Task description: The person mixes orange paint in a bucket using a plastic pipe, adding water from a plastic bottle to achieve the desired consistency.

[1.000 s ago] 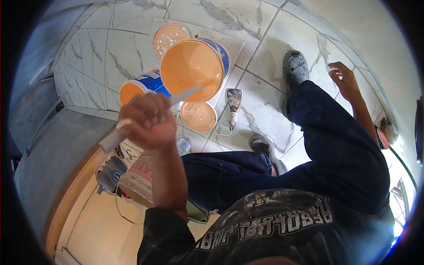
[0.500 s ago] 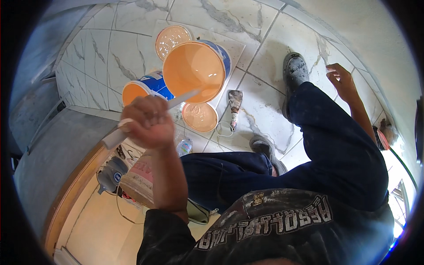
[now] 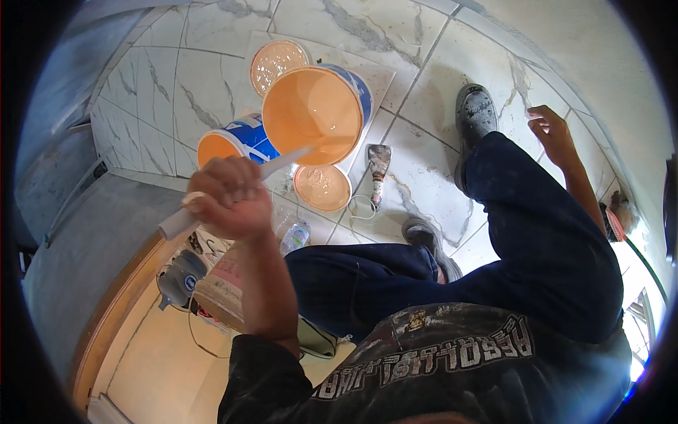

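My left hand (image 3: 229,194) is closed on a long whitish stick (image 3: 286,161), whose blurred tip is over the large orange-lined bucket (image 3: 300,99); whether it touches the contents is unclear. A smaller blue bucket (image 3: 248,131) stands left of that bucket. Two round lids coated in pale orange paint lie beside them, one behind (image 3: 279,65) and one in front (image 3: 322,185). A dirty scraper (image 3: 378,166) lies to their right. My right hand (image 3: 549,131) hangs beside my right leg, fingers loosely bent and apart.
The buckets sit on a pale board (image 3: 381,88) over marble-look tiles (image 3: 424,56). A plastic bottle (image 3: 295,237), a worn bag (image 3: 215,286) and a grey tool (image 3: 176,283) lie near my left forearm. A grey ledge (image 3: 106,240) runs along the left. My shoes (image 3: 477,109) are on the tiles.
My left hand and the stick have shifted slightly, with the stick still angled over the large bucket. My right hand has moved only a little.
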### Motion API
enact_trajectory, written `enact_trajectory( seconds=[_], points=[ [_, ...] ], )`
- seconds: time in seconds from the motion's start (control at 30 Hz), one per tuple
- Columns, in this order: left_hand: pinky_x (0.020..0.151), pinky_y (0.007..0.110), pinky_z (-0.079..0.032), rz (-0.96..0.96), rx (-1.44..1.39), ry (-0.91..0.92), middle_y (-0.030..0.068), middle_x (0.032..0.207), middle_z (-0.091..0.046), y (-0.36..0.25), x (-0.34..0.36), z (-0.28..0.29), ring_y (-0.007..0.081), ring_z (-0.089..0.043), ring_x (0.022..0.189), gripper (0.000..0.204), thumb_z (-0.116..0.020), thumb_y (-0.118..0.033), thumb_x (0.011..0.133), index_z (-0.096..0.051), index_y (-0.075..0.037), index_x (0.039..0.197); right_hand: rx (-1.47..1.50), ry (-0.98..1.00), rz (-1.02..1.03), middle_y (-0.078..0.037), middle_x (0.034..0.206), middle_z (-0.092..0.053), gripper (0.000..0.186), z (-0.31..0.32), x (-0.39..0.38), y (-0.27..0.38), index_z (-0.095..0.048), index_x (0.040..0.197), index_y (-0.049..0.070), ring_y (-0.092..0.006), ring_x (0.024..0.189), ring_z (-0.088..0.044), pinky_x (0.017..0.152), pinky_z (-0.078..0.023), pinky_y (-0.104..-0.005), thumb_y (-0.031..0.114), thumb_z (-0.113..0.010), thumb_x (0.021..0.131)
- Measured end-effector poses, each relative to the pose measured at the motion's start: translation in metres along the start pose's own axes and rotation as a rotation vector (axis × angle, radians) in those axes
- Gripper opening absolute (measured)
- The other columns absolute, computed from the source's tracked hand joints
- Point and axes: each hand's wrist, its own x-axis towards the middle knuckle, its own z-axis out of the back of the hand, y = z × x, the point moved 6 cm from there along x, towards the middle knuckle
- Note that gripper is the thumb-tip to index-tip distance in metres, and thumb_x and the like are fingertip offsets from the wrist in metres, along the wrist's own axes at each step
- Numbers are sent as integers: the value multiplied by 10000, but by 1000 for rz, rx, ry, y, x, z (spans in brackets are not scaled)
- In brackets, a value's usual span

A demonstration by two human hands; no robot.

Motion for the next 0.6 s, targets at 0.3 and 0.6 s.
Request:
enact_trajectory(
  seconds=[0.3, 0.6],
  points=[
    [494, 305, -268, -102, 235, -254, -38, 584, -259, 2, 78, -7, 103, -239, 492, 398, -414, -418, 955, -284, -207, 644, 45, 4, -7, -139, 1133, -662, 298, -11, -1, 4, -598, 1164, 18, -269, 1028, -656, 897, -510, -389, 188, -625, 920],
    [469, 272, -260, -49, -66, 91, -24, 595, -308, 11, 8, -32, 96, -272, 483, 411, -458, -413, 974, -313, -183, 666, 4, 9, -36, -133, 1134, -661, 288, -2, -2, -1, -597, 1166, 18, -261, 1022, -657, 908, -508, -389, 177, -616, 927]
  ],
)
